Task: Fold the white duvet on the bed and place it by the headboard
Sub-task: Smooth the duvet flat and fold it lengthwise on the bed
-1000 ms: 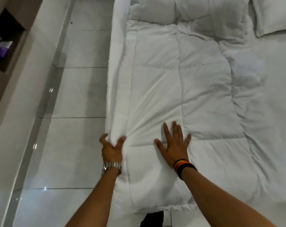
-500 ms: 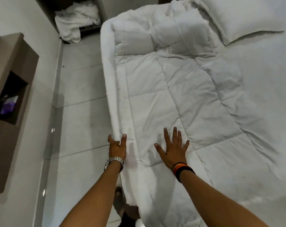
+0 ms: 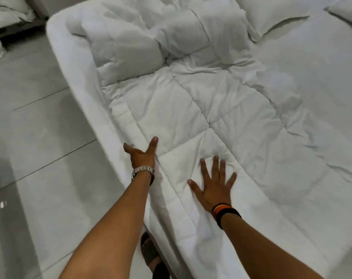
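Left hand (image 3: 141,156) cupping duvet (image 3: 191,109) edge; right hand (image 3: 214,188) flat on top

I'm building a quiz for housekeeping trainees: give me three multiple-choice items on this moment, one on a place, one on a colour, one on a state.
1. Where is the left hand?
A. at the bed-edge side of the white quilted duvet
B. on a pillow
C. on the floor

2. What colours are the woven wristband on the right wrist?
A. blue and white
B. black, orange and yellow
C. plain green

3. How is the right hand placed?
A. clenched in a fist
B. pinching a corner
C. flat, fingers spread, on the duvet

Key: 1 A, its thumb lies on the duvet top and its fingers go over the side edge; 2 B, dark and warm stripes show at the wrist; 3 C, the palm faces down with all fingers splayed.
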`<state>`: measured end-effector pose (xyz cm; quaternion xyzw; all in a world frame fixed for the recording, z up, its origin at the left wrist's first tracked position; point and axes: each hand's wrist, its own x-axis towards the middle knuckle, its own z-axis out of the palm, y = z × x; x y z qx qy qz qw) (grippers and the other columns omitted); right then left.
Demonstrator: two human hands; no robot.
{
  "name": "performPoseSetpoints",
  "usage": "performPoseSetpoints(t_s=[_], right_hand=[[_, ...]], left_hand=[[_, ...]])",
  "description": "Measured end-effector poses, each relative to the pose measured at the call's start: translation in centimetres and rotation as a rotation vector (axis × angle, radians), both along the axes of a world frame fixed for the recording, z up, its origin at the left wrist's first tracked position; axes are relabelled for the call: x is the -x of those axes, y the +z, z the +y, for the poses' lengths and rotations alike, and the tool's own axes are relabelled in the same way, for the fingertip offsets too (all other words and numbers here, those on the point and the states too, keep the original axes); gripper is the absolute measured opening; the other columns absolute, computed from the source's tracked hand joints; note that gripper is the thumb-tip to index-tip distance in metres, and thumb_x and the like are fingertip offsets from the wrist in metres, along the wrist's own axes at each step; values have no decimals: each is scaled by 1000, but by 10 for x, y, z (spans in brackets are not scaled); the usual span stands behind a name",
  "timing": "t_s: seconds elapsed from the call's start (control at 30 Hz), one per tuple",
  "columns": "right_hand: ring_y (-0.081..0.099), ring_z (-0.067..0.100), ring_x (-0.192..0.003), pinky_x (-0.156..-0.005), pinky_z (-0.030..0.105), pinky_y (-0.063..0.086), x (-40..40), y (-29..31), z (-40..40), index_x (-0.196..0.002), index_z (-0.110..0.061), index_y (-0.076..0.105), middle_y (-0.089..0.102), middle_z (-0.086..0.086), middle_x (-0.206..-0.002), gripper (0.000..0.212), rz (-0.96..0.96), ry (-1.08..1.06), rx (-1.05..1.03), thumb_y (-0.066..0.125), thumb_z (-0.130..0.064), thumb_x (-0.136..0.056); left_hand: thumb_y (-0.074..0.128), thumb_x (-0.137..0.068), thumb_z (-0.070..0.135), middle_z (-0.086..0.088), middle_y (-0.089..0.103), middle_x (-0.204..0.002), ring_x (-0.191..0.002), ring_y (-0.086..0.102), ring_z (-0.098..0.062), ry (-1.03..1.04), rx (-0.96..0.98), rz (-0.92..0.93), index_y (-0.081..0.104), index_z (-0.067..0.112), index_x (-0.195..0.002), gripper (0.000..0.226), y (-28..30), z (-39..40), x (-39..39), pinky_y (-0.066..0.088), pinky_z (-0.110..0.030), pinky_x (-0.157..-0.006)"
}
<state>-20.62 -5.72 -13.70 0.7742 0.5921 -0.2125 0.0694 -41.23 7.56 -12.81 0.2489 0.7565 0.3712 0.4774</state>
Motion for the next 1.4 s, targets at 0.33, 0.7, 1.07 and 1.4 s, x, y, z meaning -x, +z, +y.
performPoseSetpoints(t_s=[0.33, 0.7, 1.07, 1.4], right_hand=[[-31, 22, -155, -119, 68, -13, 30, 20, -4, -156, -44, -29, -38, -1, -166, 83, 101, -18, 86, 12, -81, -95], [-24, 22, -158, -122, 61, -16, 89, 46, 231, -166, -40, -5, -24, 1, -172, 81, 168, -152, -327, 24, -76, -100], [-20, 34, -158, -117, 73, -5, 175, -2, 297, -157, -44, -24, -25, -1, -172, 82, 21, -192, 64, 6, -83, -92], [-11, 21, -160, -122, 60, -12, 223, 152, 464, -165, -45, 3, -10, -1, -175, 80, 306, -241, -612, 29, -79, -97]], left_hand=[[88, -66, 59, -20, 50, -143, -118, 57, -37, 14, 116, 68, 18, 25, -151, 116, 7, -21, 78, 46, -45, -103], [85, -51, 76, -14, 34, -160, -138, 45, -38, 31, 84, 14, 0, 32, -159, 144, 17, 216, 109, 36, -51, -112], [98, -37, 63, 10, 57, -134, -116, 58, -15, -114, 72, -75, 28, 34, -152, 137, -2, 245, 206, 40, -24, -100], [78, -46, 86, 3, 58, -134, -118, 58, -21, -163, -124, -46, 4, 38, -159, 144, 130, 441, 268, 39, -33, -94]])
